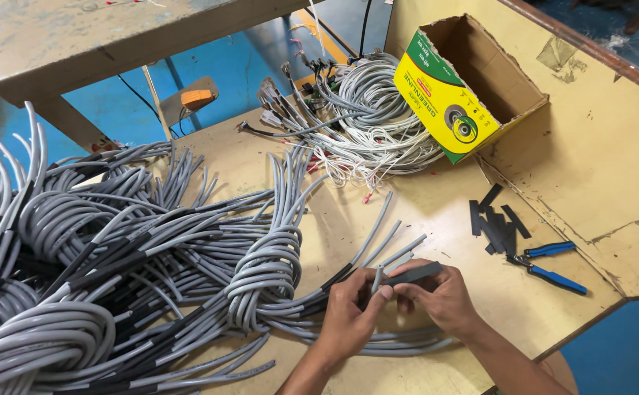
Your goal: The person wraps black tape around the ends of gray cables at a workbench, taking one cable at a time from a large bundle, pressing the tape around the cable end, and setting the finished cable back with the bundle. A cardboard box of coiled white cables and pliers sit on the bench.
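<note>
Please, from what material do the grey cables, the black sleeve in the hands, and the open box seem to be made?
Grey cables: apparently flexible plastic-jacketed wire, smooth and matte, since they coil and bend freely. Black sleeve, pinched between the left hand and right hand: probably thin plastic or rubber tubing, flat and dull. Open box: corrugated cardboard, brown inside, with a glossy yellow-green printed outside.

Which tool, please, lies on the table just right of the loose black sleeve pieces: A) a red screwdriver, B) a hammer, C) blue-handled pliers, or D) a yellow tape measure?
C: the blue-handled pliers lie on the table beside the black sleeve pieces, with handles pointing right, apart from both hands.
</note>
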